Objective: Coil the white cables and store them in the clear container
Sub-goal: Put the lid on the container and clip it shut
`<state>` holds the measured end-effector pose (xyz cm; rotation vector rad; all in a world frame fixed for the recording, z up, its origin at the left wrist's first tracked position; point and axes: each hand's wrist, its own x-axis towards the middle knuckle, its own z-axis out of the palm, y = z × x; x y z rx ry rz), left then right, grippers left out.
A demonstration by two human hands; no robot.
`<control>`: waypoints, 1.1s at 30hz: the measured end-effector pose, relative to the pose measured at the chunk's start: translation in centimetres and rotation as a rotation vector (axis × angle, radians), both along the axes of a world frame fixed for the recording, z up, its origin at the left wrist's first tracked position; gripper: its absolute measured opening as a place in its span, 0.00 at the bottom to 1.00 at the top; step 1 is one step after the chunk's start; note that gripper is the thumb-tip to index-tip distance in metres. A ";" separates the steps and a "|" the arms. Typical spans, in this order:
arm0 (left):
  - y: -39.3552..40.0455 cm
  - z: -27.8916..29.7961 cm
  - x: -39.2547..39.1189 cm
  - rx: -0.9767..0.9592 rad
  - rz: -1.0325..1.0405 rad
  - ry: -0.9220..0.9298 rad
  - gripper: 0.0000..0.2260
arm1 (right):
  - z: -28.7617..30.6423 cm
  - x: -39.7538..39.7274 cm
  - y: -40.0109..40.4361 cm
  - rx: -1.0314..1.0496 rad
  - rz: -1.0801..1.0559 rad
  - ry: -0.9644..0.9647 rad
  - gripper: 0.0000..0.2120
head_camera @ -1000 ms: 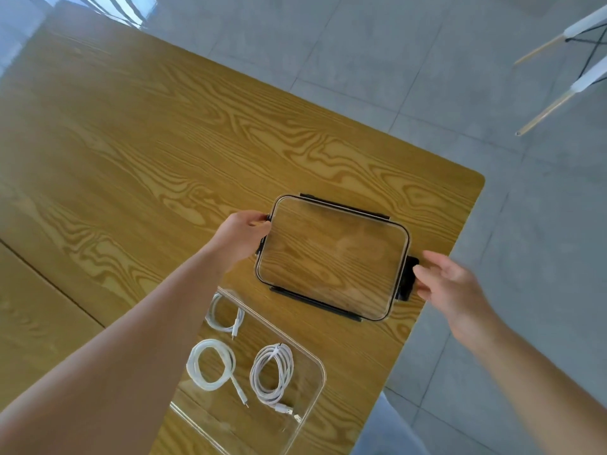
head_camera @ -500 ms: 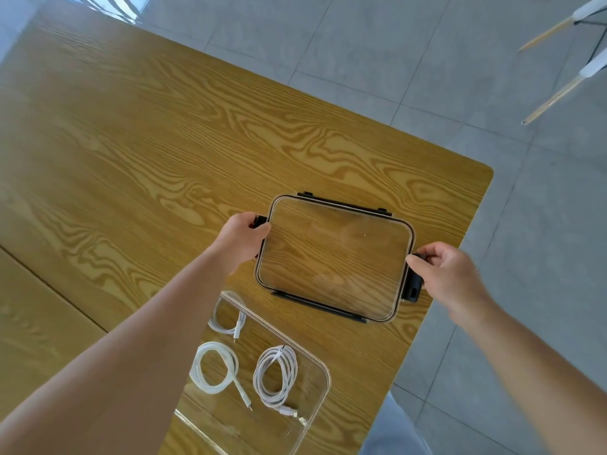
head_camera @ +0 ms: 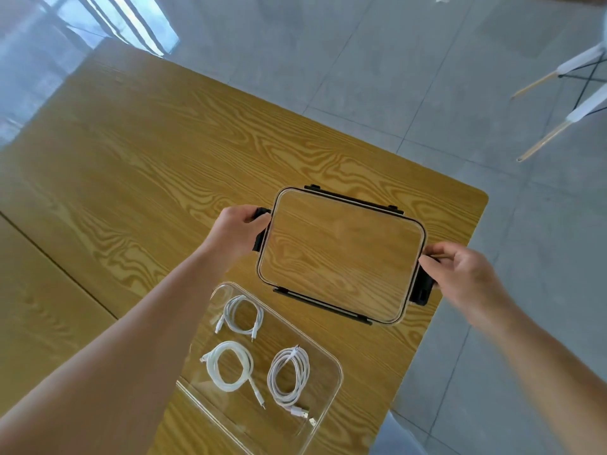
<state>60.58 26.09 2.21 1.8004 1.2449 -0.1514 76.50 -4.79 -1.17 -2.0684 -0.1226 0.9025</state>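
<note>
A clear lid (head_camera: 341, 254) with black clasps on its edges is held over the wooden table (head_camera: 131, 178). My left hand (head_camera: 236, 229) grips its left end at the black clasp. My right hand (head_camera: 460, 274) grips its right end at the other clasp. Nearer to me stands the clear container (head_camera: 335, 382), uncovered. Three coiled white cables lie inside it: one at the back (head_camera: 244, 315), one at the front left (head_camera: 230, 367), one at the front right (head_camera: 290, 377).
The table's right edge and rounded far corner (head_camera: 479, 198) run close to the lid. Grey tiled floor (head_camera: 394, 60) lies beyond. White chair legs (head_camera: 571, 93) stand at the upper right.
My right hand has closed on the lid's right clasp, where it hovered apart a second ago. The lid now sits held between both hands, and my view has shifted a little.
</note>
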 end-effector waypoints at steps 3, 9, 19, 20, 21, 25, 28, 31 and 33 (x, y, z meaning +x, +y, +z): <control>0.2 1.7 -0.4 0.054 -0.004 -0.036 0.09 | 1.6 0.1 0.1 -0.011 0.092 -0.064 0.03; 0.2 4.9 -1.7 0.156 0.004 -0.049 0.11 | 5.1 -0.6 0.5 0.025 0.091 -0.047 0.05; 0.4 8.7 -7.0 0.233 -0.009 -0.180 0.09 | 8.7 -3.2 0.6 0.361 0.100 0.194 0.10; 0.2 8.9 -7.7 0.188 0.010 -0.235 0.08 | 9.0 -3.5 0.7 0.378 0.081 0.210 0.12; 0.0 9.2 -8.5 0.139 0.034 -0.288 0.07 | 9.3 -4.0 0.7 0.395 0.055 0.217 0.14; -0.5 9.5 -11.2 -0.003 0.117 -0.450 0.05 | 9.7 -5.8 1.1 0.380 -0.007 0.150 0.16; -0.8 9.4 -13.5 -0.118 0.166 -0.544 0.07 | 9.9 -7.1 1.3 0.326 -0.020 0.090 0.14; -0.9 9.4 -15.6 -0.262 0.267 -0.661 0.11 | 10.3 -8.3 1.4 0.298 -0.014 0.066 0.11; -1.1 9.5 -16.6 -0.334 0.344 -0.704 0.14 | 10.6 -9.2 1.4 0.298 0.003 0.056 0.08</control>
